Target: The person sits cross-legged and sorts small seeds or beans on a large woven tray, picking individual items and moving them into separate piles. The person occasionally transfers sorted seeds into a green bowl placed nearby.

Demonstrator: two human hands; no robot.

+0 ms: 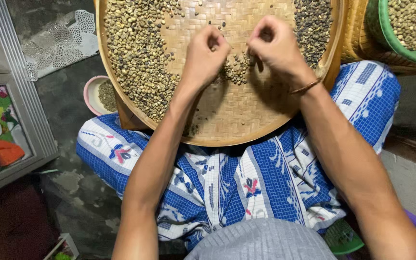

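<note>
A wide round woven bamboo tray (237,130) rests on my lap, over a blue and white patterned cloth (237,183). Many small greenish-brown beans (136,53) lie heaped on its left and far right sides. My left hand (205,55) and my right hand (275,45) hover side by side over a small cluster of beans (237,70) in the tray's middle. Both hands have their fingers curled and pinched together; whether beans are held inside them is hidden. A thin bangle (305,87) circles my right wrist.
A small pink bowl (92,94) with beans sits on the floor left of the tray. A green-rimmed basket (410,53) of beans stands at the upper right. A white lacy cloth (58,41) and a framed colourful mat (1,125) lie on the left.
</note>
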